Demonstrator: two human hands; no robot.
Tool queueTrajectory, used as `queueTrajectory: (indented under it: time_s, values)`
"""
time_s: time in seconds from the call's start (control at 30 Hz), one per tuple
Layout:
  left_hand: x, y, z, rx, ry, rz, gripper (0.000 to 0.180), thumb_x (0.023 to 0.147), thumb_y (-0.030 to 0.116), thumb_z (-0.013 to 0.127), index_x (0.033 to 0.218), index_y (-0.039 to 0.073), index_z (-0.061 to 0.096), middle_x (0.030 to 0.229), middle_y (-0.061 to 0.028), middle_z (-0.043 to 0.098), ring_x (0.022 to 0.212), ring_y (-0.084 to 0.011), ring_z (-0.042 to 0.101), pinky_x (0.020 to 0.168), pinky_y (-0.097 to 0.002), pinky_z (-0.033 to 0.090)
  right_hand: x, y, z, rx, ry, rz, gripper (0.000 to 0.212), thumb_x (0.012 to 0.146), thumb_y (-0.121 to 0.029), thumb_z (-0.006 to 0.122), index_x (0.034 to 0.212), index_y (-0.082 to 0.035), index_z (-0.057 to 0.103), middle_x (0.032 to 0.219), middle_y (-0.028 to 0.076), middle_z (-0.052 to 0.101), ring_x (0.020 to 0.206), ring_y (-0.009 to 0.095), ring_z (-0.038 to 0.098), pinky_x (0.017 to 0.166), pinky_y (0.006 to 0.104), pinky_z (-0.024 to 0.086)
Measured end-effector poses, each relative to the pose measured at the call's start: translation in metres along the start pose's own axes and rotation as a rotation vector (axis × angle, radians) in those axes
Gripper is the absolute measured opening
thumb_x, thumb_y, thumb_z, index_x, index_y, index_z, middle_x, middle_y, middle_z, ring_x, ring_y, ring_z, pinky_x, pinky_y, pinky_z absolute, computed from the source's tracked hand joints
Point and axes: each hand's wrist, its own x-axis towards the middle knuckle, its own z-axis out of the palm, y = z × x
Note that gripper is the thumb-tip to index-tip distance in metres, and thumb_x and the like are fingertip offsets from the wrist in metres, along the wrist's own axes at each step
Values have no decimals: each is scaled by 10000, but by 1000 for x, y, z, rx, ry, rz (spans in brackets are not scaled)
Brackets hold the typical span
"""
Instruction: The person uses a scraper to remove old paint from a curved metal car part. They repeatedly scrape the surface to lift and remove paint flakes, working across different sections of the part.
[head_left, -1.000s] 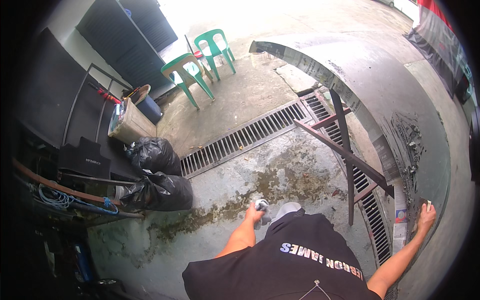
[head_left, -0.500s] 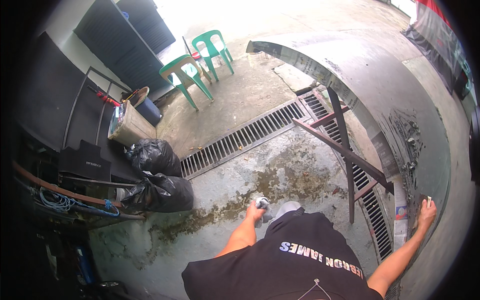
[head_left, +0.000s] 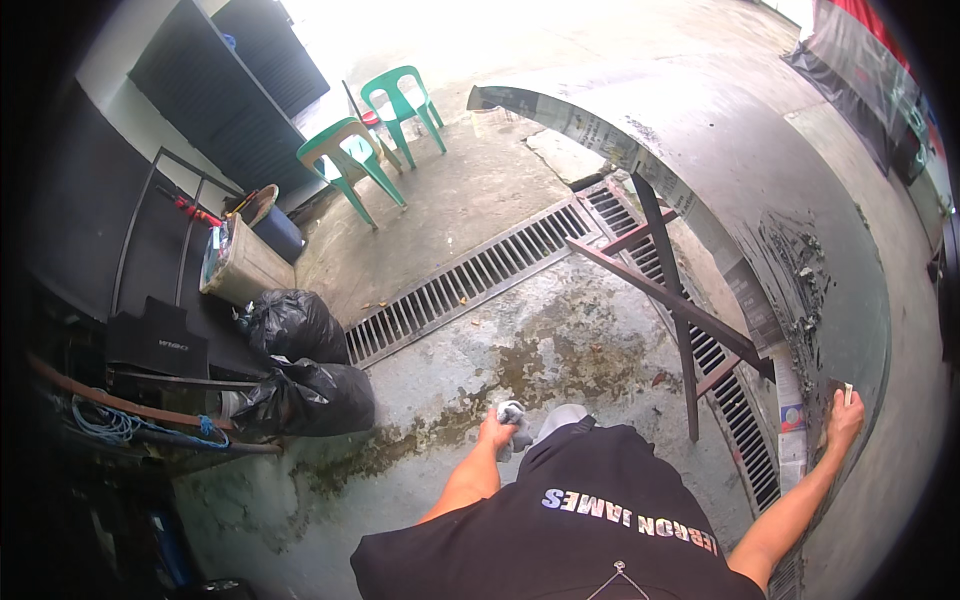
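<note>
My right hand (head_left: pixel 845 420) is closed on a small flat tool with a pale edge (head_left: pixel 849 394), perhaps a scraper; the fingers cover most of it. It rests at the near end of a large curved grey panel (head_left: pixel 830 180), next to dark rough flakes and smears (head_left: pixel 805 265) on the surface. Printed paper (head_left: pixel 630 150) lines the panel's left edge. Lower and to the left, my left hand (head_left: pixel 495 428) is closed on a crumpled grey cloth (head_left: pixel 512 414), held above the floor in front of my black shirt.
A dark crossed-leg stand (head_left: pixel 690 310) holds up the panel. Metal drain grates (head_left: pixel 470 285) run across the stained concrete. Black rubbish bags (head_left: pixel 310 395), a beige bin (head_left: pixel 250 262) and a blue bin (head_left: pixel 275 228) stand left. Two green chairs (head_left: pixel 350 165) are farther back.
The whole view has turned and shifted slightly. Both hands keep their grip, and the right hand stays at about the same spot on the panel.
</note>
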Motion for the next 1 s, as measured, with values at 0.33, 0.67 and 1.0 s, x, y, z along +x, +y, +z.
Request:
queueTrajectory:
  time_s: [0.33, 0.67, 1.0]
  values:
    - [0, 1, 2, 2, 14, 1, 764, 713, 339, 874, 1353, 64, 559, 1280, -237, 697, 1215, -396, 667, 1016, -450, 528, 2, 8, 5, 5, 28, -10, 374, 982, -335, 676, 922, 28, 607, 788, 250, 621, 738, 466, 571, 699, 519, 451]
    - [16, -5, 5, 1, 19, 32, 762, 707, 322, 884, 1345, 68, 553, 1259, -252, 699, 1190, -403, 677, 992, -456, 540, 1, 0, 3, 10, 12, 8, 351, 980, -306, 676, 914, 34, 613, 803, 253, 632, 756, 463, 588, 713, 512, 457]
    - [17, 3, 3, -14, 16, 39, 748, 709, 315, 890, 1331, 64, 558, 1248, -239, 707, 1197, -396, 676, 998, -455, 538, -1, -4, 1, -9, 27, 19, 346, 976, -307, 685, 907, 26, 623, 787, 254, 634, 736, 462, 586, 696, 520, 455]
